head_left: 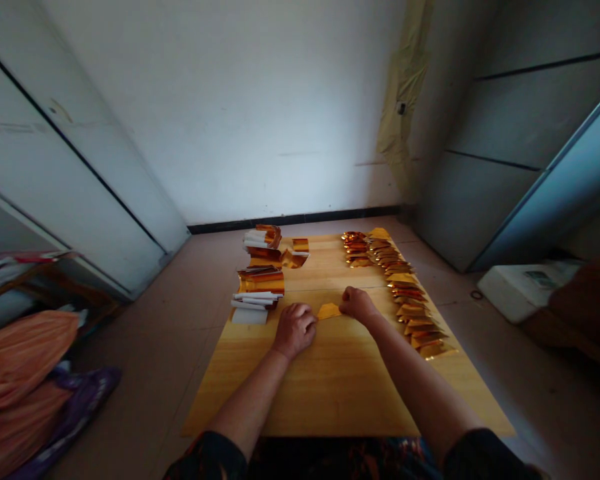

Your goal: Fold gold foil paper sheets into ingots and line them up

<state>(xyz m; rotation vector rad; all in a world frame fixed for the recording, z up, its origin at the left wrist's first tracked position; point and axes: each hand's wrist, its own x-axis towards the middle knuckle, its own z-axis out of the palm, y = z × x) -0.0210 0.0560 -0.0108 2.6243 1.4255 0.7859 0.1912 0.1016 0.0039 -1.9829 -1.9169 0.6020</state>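
A small folded piece of gold foil (329, 311) lies on the pale yellow wooden surface (340, 393), between the person's two hands and touching both. The left hand (295, 330) comes in from its side and the right hand (359, 305) from the other. The curled fingers (310, 321) of the left hand and those of the right reach in to the foil's edges, but whether they are clenched on it or merely touching cannot be told.

A long, curving row of folded gold foil pieces (405, 300) runs along the surface's right edge, just beside the right hand and extending toward the far edge. Left of the hands, near the surface's left edge, are stacks of gold and white foil sheets (260, 280), with a strip of bare wood between them and the hands. Both forearms lie over the near part of the surface.

Past the edges lies a beige tiled floor (130, 393). Orange cloth (20, 380) and a purple bag (80, 407) sit at the lower left, a white box (523, 287) at the right, and a white wall (230, 113) stands beyond the far edge.
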